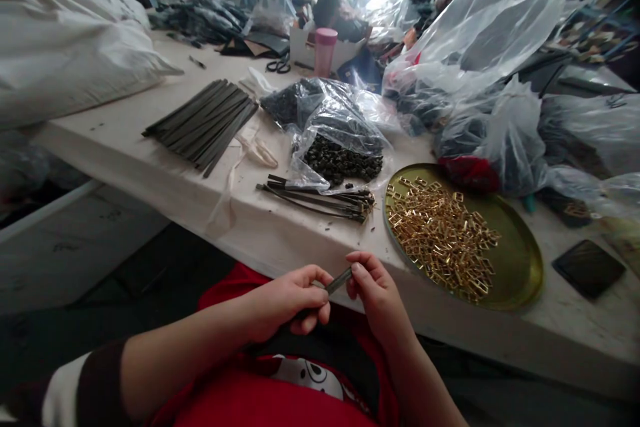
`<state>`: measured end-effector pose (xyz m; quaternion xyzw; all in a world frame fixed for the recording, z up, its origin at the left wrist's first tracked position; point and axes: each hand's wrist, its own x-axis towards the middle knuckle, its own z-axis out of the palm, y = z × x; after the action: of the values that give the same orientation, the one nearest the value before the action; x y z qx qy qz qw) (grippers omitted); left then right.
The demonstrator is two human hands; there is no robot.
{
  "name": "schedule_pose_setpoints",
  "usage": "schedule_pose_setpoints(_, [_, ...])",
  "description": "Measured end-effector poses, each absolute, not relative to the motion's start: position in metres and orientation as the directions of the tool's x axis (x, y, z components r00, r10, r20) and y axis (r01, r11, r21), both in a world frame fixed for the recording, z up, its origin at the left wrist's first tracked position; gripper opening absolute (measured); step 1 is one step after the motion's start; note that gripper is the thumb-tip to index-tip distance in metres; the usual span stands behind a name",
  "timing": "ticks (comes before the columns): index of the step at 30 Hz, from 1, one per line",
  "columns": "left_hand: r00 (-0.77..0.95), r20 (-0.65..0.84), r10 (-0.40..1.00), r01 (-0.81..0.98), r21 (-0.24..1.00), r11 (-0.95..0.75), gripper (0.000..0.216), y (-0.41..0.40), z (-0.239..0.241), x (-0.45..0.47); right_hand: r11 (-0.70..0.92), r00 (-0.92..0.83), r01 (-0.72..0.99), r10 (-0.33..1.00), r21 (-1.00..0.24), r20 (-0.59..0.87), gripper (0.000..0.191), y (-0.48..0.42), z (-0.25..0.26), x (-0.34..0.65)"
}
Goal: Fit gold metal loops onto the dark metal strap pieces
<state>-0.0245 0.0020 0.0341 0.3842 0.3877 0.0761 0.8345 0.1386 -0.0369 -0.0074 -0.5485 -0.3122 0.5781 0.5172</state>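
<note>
A dark narrow strap [340, 279] stretches between my two hands, in front of the table edge and above my lap. My left hand [303, 297] pinches it with thumb and fingers, and its lower part is hidden in that hand. At the other end, my right hand [373, 287] grips the strap between thumb and forefinger. Beyond the hands lies a small bundle of dark straps [320, 200], with bits of gold metal at its right end. Gold buckles [445, 233] are heaped on a round brass-coloured tray [520, 260] to the right.
A fan of dark strips [203, 123] lies at the left of the table [115, 113]. Behind the bundle, a clear bag [345, 140] spills small black pieces. A white sack [70, 47], scissors [279, 65], a pink-lidded cup [325, 52] and a black square pad [589, 268] surround them.
</note>
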Motion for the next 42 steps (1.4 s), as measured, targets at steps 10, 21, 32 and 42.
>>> schedule_pose_setpoints(10, [0.722,-0.596,0.350,0.071,0.568,0.820,0.026,0.009,0.016,-0.024,-0.414,0.041,-0.560,0.851,-0.718,-0.523,0.018,-0.030,-0.025,0.121])
schedule_pose_setpoints(21, [0.629,-0.629,0.457,0.134,0.667,0.733,0.020,0.013,0.012,-0.018,0.134,-0.024,0.492,0.990,-0.860,0.141,0.011,-0.035,-0.013,0.137])
schedule_pose_setpoints(32, [0.546,-0.631,0.551,0.042,0.678,0.734,0.014,-0.002,0.022,-0.016,0.367,-0.028,0.750,0.849,-0.550,0.528,0.010,-0.050,-0.014,0.128])
schedule_pose_setpoints(42, [0.541,-0.503,0.674,0.233,0.859,0.455,0.012,-0.016,0.031,-0.021,0.151,0.023,0.578,0.979,-0.802,0.201,0.009,-0.056,0.000,0.126])
